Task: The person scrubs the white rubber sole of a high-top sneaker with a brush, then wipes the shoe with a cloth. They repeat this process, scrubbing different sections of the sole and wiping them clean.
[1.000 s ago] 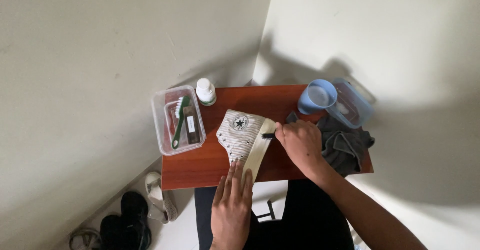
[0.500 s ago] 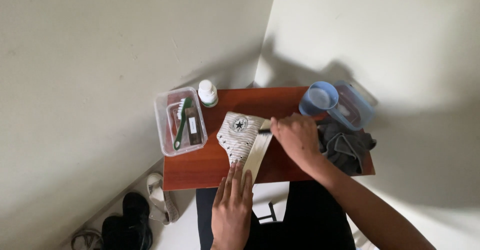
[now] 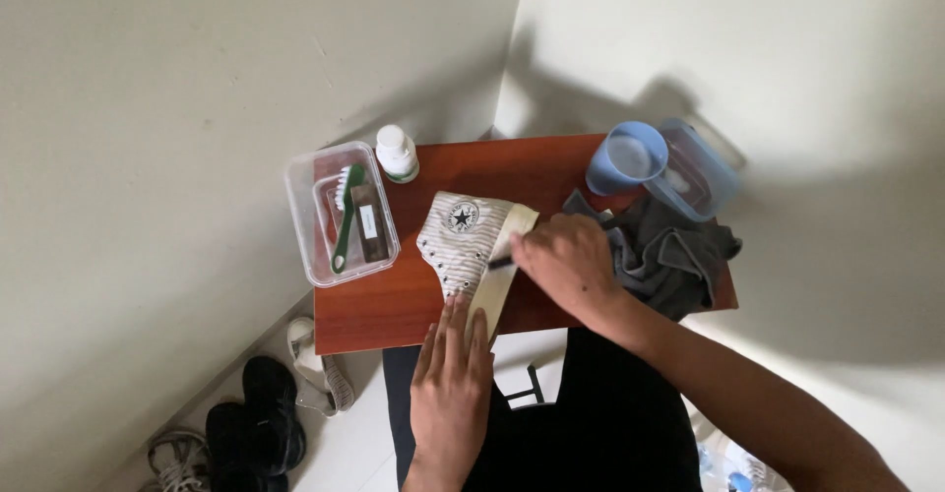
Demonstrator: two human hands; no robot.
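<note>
Meanwhile the right hand is gripping a dark tool (mostly hidden) against the sneaker; at six o'clock, the left hand is lying flat, open

Bare wood is lying open along the near-left of the reddish-brown wooden worktop and in the far middle strip. A clear plastic tub and a white bottle are blocking the far left; a blue plastic jug and a crumpled grey cloth are crowding the right. A pale striped high-top shoe is filling the centre.
</note>
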